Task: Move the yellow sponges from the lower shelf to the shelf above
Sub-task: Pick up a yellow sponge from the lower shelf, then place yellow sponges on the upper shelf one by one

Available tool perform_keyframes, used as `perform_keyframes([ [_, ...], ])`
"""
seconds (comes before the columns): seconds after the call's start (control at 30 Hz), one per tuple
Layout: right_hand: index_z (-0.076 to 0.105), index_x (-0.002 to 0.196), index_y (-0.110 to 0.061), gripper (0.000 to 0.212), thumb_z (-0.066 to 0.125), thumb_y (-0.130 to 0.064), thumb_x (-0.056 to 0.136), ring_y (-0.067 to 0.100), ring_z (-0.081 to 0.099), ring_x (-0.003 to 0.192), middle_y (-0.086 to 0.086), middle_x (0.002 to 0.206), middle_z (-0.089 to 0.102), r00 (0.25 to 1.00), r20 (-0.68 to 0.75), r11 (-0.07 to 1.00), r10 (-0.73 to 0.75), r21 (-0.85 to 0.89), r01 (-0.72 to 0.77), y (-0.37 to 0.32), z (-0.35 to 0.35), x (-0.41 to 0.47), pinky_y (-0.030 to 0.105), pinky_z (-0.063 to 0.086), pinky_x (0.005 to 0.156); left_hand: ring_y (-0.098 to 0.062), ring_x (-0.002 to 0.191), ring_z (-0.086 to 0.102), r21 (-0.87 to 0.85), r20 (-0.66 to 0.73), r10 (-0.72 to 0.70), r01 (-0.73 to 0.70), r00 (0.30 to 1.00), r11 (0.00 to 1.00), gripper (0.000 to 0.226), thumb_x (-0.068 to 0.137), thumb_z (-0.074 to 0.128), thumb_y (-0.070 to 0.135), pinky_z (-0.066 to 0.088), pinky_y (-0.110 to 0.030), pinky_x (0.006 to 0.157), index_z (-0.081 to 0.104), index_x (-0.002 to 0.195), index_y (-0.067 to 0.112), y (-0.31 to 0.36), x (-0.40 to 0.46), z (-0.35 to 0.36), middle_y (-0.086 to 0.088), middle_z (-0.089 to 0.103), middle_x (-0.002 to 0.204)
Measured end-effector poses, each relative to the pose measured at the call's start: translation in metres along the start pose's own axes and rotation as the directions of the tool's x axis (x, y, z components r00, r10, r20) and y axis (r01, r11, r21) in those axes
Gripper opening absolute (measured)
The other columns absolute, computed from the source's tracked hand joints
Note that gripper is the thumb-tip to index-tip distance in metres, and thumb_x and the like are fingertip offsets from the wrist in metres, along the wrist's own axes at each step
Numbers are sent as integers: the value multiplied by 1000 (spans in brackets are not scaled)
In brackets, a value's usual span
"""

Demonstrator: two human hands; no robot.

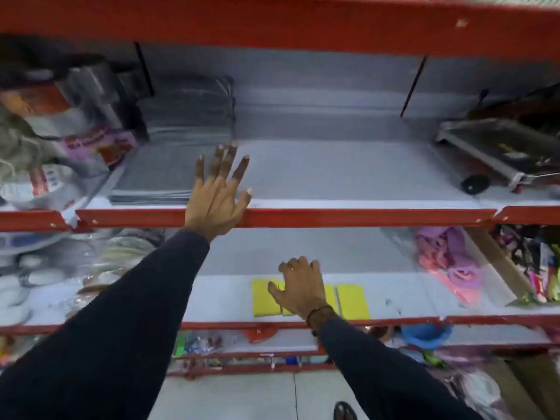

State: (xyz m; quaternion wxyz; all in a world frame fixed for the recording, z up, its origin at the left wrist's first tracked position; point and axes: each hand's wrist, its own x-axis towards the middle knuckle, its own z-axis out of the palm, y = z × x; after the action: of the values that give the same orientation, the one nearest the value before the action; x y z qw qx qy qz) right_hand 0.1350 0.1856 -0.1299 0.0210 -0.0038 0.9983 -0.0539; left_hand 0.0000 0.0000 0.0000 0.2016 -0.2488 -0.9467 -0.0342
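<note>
Three yellow sponges lie side by side near the front of the lower shelf, flat on its white surface. Our right hand hovers over the middle one, hiding most of it, with fingers curled downward and slightly apart; we cannot tell whether they touch it. Our left hand reaches over the red front edge of the shelf above, palm down, fingers spread wide and holding nothing. That upper shelf is bare in the middle, with clear flat packs just left of the hand and a metal tray far right.
</note>
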Motion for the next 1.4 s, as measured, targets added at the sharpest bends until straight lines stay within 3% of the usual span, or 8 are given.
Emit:
perform_keyframes([
  [0.2,44,152,-15,77,40,-68,96,39,17,159,21,170,24,940,339,994,-42,-78,72,-34,89,21,62,-2,129,-33,167,-9,42,28,0,-2,1000,999,74,103,15,54,-1,-65,132,-1,170,26,-10,8,19,-12,-9,180],
  [0.43,41,141,-14,65,65,-37,86,42,56,114,19,152,39,978,200,999,-50,16,48,-73,107,48,48,43,96,-36,166,-11,90,55,1,-6,998,996,75,104,12,57,-4,-65,132,-7,170,28,-11,13,17,-13,-13,180],
  [0.63,65,107,-12,48,68,-33,64,37,63,97,13,125,63,962,-211,953,-172,212,216,-51,46,15,43,52,81,-35,166,-13,64,68,-18,14,997,998,75,103,9,57,-6,-63,132,-9,170,27,-8,10,12,-12,-15,179],
  [0.9,64,105,-13,43,71,-22,64,33,63,112,10,124,59,553,-829,857,85,344,383,-5,-108,-1,38,50,92,-33,166,-15,24,59,-49,47,997,999,76,101,4,55,-6,-59,133,-7,170,24,-2,8,6,-11,-17,179],
  [1.13,64,118,-17,44,73,-41,82,40,65,105,11,127,57,886,-342,904,311,394,-165,1,-155,66,42,51,96,-30,165,-18,7,55,-58,57,997,998,76,102,10,53,-12,-55,133,-7,170,23,-4,3,8,-9,-18,178],
  [1.2,68,111,-20,39,73,-44,81,32,65,105,6,121,62,800,-506,906,321,410,-105,0,-146,61,39,48,92,-30,166,-15,11,39,-58,57,998,998,75,103,14,51,-10,-56,133,-3,170,22,-5,4,9,-10,-14,179],
  [1.33,66,85,-23,18,75,-38,81,22,59,87,-3,93,66,366,-875,924,316,371,89,3,-106,36,38,40,76,-30,165,-17,43,45,-73,71,996,997,76,103,12,53,-9,-57,134,-10,169,24,-6,5,14,-9,-19,178],
  [1.4,65,81,-21,16,75,-34,82,25,59,80,-2,85,66,444,-859,936,254,335,112,4,-63,19,39,40,73,-31,165,-17,42,43,-73,71,996,997,76,103,12,53,-7,-57,134,-11,169,25,-7,6,16,-9,-19,178],
])
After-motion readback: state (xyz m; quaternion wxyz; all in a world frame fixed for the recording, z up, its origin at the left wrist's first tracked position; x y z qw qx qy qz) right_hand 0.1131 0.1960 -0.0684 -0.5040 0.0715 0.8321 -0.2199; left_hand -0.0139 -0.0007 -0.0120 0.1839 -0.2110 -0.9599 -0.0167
